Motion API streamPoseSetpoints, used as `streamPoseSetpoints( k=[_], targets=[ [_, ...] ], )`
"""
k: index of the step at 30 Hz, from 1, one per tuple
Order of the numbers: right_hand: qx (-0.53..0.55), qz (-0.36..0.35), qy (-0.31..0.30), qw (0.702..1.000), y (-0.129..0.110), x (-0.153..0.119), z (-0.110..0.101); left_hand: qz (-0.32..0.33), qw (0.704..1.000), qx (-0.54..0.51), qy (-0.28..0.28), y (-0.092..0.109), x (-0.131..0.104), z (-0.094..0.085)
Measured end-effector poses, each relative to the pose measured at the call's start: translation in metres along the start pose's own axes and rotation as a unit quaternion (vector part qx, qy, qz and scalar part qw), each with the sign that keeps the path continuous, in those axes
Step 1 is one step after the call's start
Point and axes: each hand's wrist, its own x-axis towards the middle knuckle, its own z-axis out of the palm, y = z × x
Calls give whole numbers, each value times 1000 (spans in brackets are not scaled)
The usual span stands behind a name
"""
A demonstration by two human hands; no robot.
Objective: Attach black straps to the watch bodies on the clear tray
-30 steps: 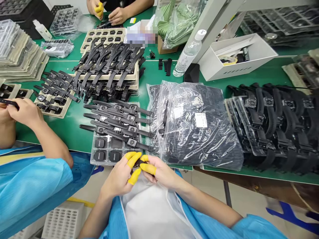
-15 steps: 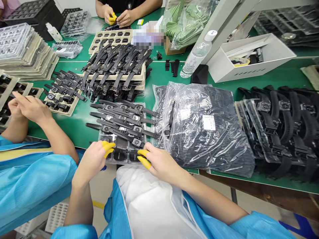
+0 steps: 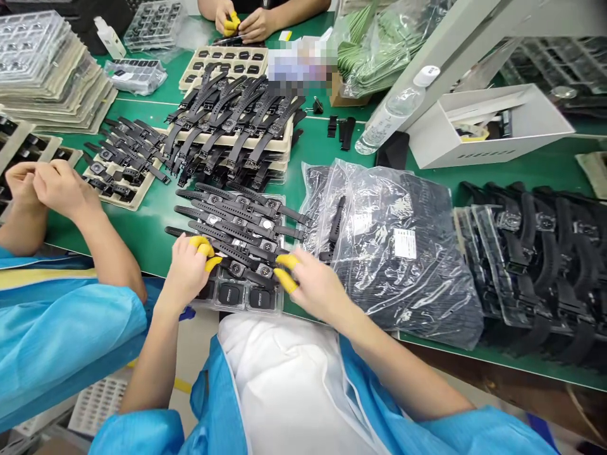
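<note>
Both my hands wear yellow finger cots and meet over the front of a clear plastic tray. A black smartwatch lies between them, its back upward and its strap slanting across the tray. My left hand pinches the strap's left end. My right hand has its fingers closed at the right end, where the exact grip is partly hidden. More smartwatches lie in slanting rows behind it, backs up. Along the near edge, square black pieces sit in the tray's wells.
Right of the tray lies a bulky clear bag of black straps. Stacked watch trays stand behind, a bottle and white box at back right. A co-worker's hands are at left; another person's hands are opposite.
Both hands have moved up and away from the near wells. A further smartwatch now lies in the front row between them, and the square black pieces are more exposed.
</note>
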Motion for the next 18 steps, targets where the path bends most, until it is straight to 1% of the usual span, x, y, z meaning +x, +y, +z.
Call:
streamPoseSetpoints(
  k=[2,5,7,9,10,12,15,18],
  targets=[
    [-7,35,46,998,24,6,-13,-27,999,23,-14,-1,-15,-4],
    [-66,112,67,989,67,18,-31,-33,994,77,-64,-1,-33,-11],
    [-116,179,85,973,94,26,-39,-34,991,104,-81,1,-38,-13],
    [-155,236,101,954,113,33,-42,-37,988,121,-91,4,-36,-14],
    [-168,252,108,947,120,36,-42,-36,987,128,-94,6,-33,-15],
    [-179,258,123,941,128,41,-39,-32,985,140,-97,9,-26,-16],
    [-165,242,132,947,133,47,-32,-24,986,135,-95,10,-21,-15],
    [-118,250,133,952,139,52,-30,-22,988,121,-89,3,-22,-13]
  ],
)
